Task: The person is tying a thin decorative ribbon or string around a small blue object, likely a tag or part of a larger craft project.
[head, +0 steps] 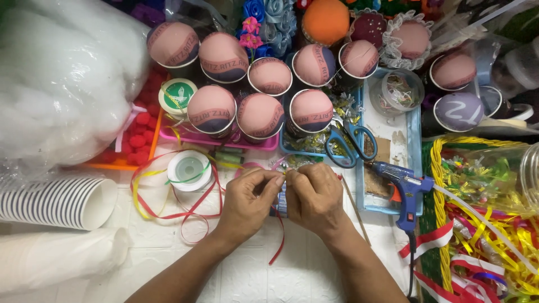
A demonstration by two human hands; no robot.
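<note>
My left hand (250, 197) and my right hand (313, 196) meet at the table's middle, fingertips pinched together around a small blue-and-white cylindrical piece (282, 201) that is mostly hidden between them. A thin red ribbon (279, 235) hangs from that piece toward me. More red and yellow ribbon (168, 196) loops across the white surface to the left, near a white ribbon spool (189, 170).
Several paper cups topped with pink padded domes (259, 115) stand behind my hands. Blue-handled scissors (349, 141) and a blue glue gun (401, 188) lie in a light blue tray at right. Stacked paper cups (56, 202) and white stuffing (62, 78) fill the left. A yellow-rimmed basket (438, 185) holds ribbons at right.
</note>
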